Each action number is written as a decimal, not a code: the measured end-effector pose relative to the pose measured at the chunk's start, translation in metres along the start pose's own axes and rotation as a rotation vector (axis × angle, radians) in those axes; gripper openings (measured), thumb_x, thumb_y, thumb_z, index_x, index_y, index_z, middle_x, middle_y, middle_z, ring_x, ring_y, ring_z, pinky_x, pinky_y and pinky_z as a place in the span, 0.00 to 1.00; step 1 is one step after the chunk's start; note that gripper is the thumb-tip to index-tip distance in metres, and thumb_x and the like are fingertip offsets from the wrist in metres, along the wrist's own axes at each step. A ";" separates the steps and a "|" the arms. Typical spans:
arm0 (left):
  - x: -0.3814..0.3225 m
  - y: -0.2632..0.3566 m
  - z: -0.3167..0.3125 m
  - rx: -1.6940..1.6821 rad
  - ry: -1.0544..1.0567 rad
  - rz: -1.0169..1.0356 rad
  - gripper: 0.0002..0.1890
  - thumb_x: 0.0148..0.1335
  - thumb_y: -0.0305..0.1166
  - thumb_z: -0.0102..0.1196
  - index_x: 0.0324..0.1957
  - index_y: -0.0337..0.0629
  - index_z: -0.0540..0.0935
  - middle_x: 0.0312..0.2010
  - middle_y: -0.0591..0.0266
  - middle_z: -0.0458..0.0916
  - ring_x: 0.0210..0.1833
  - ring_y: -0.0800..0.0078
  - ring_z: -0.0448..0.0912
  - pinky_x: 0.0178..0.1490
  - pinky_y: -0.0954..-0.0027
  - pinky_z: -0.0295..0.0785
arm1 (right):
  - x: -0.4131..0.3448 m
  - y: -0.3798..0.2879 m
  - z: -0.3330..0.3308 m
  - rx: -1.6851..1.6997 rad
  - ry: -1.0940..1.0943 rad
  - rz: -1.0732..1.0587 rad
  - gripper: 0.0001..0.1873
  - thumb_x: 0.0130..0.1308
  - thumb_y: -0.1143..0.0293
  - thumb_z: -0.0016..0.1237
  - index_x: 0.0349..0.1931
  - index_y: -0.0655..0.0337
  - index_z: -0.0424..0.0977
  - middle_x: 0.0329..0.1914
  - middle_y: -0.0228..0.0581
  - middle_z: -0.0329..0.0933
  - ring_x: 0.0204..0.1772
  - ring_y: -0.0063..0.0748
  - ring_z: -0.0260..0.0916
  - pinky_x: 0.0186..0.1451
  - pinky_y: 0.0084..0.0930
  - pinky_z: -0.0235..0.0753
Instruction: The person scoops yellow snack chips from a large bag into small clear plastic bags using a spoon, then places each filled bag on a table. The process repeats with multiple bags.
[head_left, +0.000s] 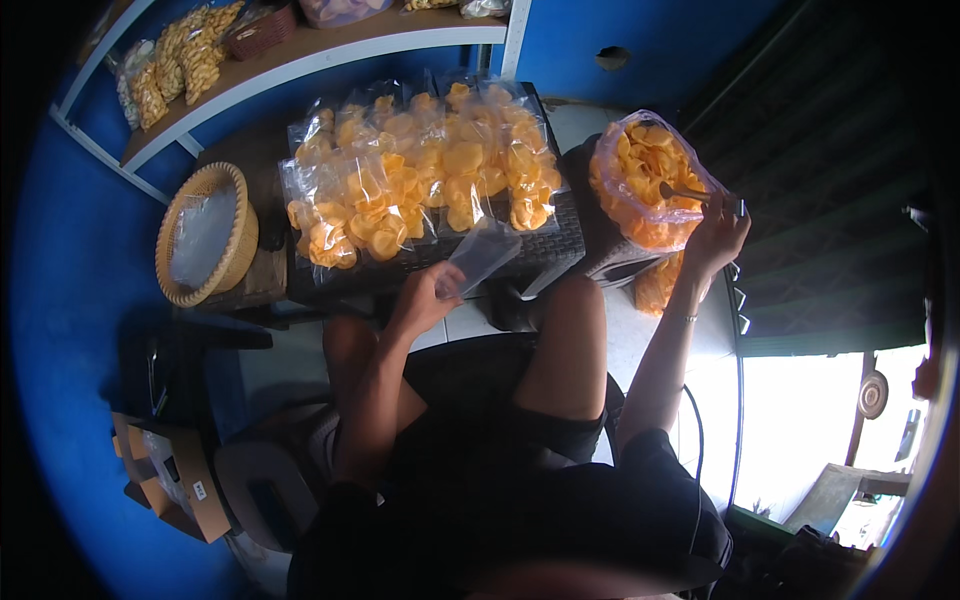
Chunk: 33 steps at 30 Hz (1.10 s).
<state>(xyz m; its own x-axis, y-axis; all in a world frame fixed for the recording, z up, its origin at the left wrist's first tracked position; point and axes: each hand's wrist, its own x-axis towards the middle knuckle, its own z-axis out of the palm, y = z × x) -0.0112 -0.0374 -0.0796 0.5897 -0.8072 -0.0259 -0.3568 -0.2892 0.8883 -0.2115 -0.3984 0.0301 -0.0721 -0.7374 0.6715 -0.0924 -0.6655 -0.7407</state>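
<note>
My left hand holds an empty-looking clear plastic bag by one end, just in front of the dark woven table. On that table lie several clear bags of orange chips, side by side and partly overlapping. To the right, my right hand grips a utensil with a brown end, most likely tongs or a scoop. Its tip is at the chips in a large open pinkish plastic bag. The fingers partly hide the utensil's handle.
A wicker basket with flat clear bags stands at left. Behind is a shelf with packed snacks. Another bag of orange chips is low at right, below the large one. An open cardboard box lies at lower left.
</note>
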 end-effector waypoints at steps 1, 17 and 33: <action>0.000 0.000 0.000 0.013 -0.002 -0.018 0.18 0.45 0.20 0.69 0.41 0.41 0.81 0.28 0.63 0.84 0.30 0.73 0.80 0.39 0.69 0.75 | 0.003 0.005 0.003 0.043 -0.010 0.027 0.13 0.70 0.72 0.54 0.50 0.65 0.69 0.43 0.42 0.84 0.46 0.26 0.80 0.49 0.22 0.80; -0.011 0.001 -0.008 -0.015 0.025 -0.011 0.18 0.46 0.20 0.68 0.41 0.41 0.81 0.28 0.62 0.84 0.31 0.72 0.81 0.38 0.68 0.75 | 0.014 0.071 0.021 -0.290 -0.467 -0.055 0.20 0.64 0.69 0.59 0.53 0.66 0.71 0.39 0.48 0.83 0.40 0.34 0.81 0.45 0.30 0.77; -0.011 0.000 -0.009 -0.035 0.025 0.022 0.17 0.47 0.18 0.66 0.41 0.39 0.81 0.27 0.61 0.83 0.29 0.72 0.81 0.36 0.70 0.75 | 0.029 0.057 0.010 -0.156 -0.202 -0.038 0.14 0.65 0.68 0.59 0.46 0.66 0.75 0.35 0.45 0.84 0.38 0.33 0.82 0.44 0.29 0.78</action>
<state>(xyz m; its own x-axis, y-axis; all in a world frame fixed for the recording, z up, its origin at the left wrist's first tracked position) -0.0109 -0.0233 -0.0753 0.5998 -0.8001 0.0050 -0.3450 -0.2530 0.9039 -0.2094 -0.4586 0.0075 0.1322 -0.7310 0.6694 -0.2445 -0.6785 -0.6927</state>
